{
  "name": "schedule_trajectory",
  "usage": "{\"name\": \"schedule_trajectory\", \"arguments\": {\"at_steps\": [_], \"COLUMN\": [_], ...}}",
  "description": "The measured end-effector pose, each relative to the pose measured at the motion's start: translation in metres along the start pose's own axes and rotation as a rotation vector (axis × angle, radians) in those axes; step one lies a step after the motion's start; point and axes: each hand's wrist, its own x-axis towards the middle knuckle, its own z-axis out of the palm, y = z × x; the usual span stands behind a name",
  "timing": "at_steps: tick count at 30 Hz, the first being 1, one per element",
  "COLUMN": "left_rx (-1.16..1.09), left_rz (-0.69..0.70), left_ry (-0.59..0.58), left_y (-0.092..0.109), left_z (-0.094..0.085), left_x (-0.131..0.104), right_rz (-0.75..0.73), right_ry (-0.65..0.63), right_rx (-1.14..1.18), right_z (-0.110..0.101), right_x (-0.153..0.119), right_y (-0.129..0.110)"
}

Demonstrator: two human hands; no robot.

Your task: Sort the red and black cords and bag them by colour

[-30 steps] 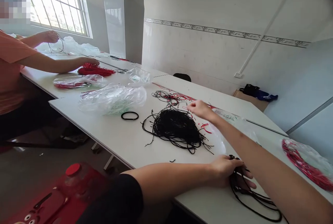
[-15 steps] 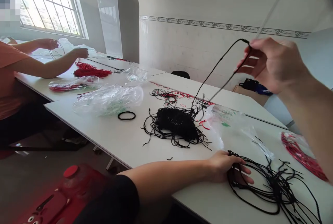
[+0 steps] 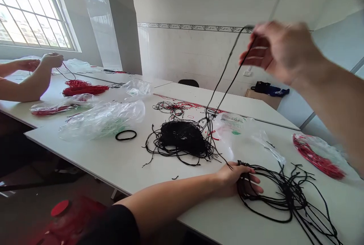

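Observation:
High on the right, my right hand [image 3: 275,51] pinches the top of a black cord loop [image 3: 231,53]. Its knotted lower end and loose tails dangle beside a heap of black cords [image 3: 182,138] on the white table. My left hand [image 3: 241,180] rests palm up near the table's front edge, closed around a bundle of black cord loops [image 3: 273,195]. The bundle's knots and tails spread to the right over the tabletop. Motion blurs the fingers of my right hand slightly.
Clear plastic bags [image 3: 105,118] lie to the left, and a bag of red cords [image 3: 318,157] to the right. A black ring [image 3: 126,135] sits near the front edge. At far left, another person's hands [image 3: 52,61] hold cord over a red cord bundle [image 3: 85,87].
My right hand has raised the loop, so its knotted end and tails now hang free above the heap. My left hand keeps its bundle. The view has shifted rightward.

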Motion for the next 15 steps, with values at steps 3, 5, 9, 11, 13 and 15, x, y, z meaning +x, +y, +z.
{"name": "schedule_trajectory", "arguments": {"at_steps": [3,5,9,11,13,15], "left_rx": [0.016,0.018,0.021,0.021,0.016,0.014], "left_rz": [-0.023,-0.03,-0.015,-0.011,-0.013,-0.015], "left_ry": [0.027,0.029,0.005,0.002,-0.004,-0.01], "left_y": [0.001,0.002,0.001,-0.001,-0.002,-0.002], "left_z": [0.002,0.003,0.003,0.002,0.001,0.0], "left_x": [0.0,-0.001,-0.002,-0.002,-0.001,0.0], "right_rz": [-0.089,-0.073,-0.043,-0.045,-0.025,-0.029], "right_ry": [0.146,0.102,0.033,0.089,0.117,0.15], "right_rx": [0.066,0.001,-0.079,-0.056,-0.061,-0.078], "right_z": [-0.009,-0.012,-0.01,-0.009,-0.01,-0.013], "right_x": [0.01,0.012,0.013,0.014,0.016,0.019], "right_y": [-0.009,-0.009,-0.004,-0.003,-0.005,-0.006]}}
